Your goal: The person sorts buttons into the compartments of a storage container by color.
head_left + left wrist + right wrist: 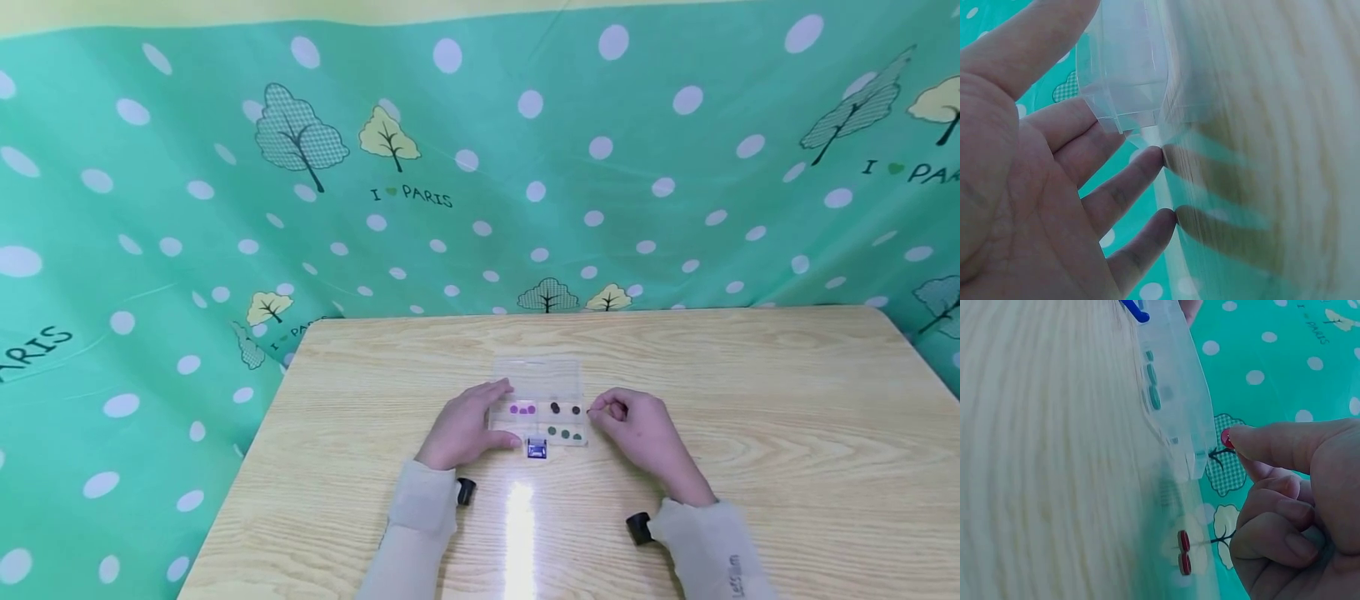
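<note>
A clear plastic compartment box (561, 422) lies on the table with its lid (537, 377) folded back. Purple buttons (522, 409), dark buttons (576, 410) and green buttons (565, 434) sit in separate compartments. My left hand (465, 423) holds the box's left end, thumb at the front edge and fingers toward the back; two fingertips touch the tabletop in the left wrist view. Just right of the box, my right hand (637, 425) pinches a small red button (1227, 438) between thumb and forefinger. Its other fingers are curled in.
Two red buttons (1184, 552) rest on the table near my right hand in the right wrist view. A blue piece (536, 448) is at the box's front edge. Behind the wooden table (787, 400) hangs a green dotted cloth (480, 167).
</note>
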A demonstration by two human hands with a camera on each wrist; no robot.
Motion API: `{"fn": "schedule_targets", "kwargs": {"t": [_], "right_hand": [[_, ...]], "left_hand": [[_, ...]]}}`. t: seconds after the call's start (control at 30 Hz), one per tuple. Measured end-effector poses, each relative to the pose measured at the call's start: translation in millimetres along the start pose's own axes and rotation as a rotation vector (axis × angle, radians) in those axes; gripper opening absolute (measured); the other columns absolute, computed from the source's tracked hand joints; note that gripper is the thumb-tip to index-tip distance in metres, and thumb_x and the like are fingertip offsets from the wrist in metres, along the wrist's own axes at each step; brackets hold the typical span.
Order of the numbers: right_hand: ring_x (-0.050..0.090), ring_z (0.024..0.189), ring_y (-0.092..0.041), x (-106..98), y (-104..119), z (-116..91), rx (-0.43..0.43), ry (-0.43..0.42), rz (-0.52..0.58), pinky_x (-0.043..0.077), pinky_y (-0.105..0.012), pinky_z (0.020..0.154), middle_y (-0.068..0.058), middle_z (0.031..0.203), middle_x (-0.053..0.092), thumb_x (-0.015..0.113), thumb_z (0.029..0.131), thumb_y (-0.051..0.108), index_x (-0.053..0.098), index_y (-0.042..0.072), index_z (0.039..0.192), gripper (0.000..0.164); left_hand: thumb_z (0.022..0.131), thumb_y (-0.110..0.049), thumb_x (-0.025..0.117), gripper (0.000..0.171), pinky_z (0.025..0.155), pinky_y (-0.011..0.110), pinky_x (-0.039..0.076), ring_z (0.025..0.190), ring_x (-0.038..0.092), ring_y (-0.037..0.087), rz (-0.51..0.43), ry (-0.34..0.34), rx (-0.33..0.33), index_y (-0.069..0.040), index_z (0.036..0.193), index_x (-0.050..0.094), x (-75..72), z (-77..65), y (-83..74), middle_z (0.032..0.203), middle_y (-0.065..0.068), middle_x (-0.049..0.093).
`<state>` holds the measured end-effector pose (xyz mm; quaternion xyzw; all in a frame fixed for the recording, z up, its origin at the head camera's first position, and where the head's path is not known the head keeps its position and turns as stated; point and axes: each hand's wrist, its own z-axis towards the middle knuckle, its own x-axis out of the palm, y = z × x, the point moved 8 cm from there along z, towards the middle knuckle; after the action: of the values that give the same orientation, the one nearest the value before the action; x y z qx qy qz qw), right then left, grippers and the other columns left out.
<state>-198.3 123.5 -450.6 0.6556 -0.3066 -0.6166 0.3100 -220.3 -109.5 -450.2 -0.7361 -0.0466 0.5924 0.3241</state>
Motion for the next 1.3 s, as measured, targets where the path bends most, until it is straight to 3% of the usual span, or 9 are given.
{"fn": "schedule_targets", "kwargs": {"t": [1.3], "right_hand": [[0.039,0.055,-0.012,38.1,52.4,8.9,-0.169,0.024,-0.107,0.035,-0.025,0.053,0.003,0.061,0.043,0.071,0.093,0.013,0.071,0.012,0.088,0.006]], "left_hand": [[0.077,-0.042,0.085,0.083,0.118,0.048,0.033,0.143,0.041,0.029,0.004,-0.006,0.009,-0.012,0.147,0.052,-0.1,0.5,-0.5,0.155,0.004,0.045]]}}
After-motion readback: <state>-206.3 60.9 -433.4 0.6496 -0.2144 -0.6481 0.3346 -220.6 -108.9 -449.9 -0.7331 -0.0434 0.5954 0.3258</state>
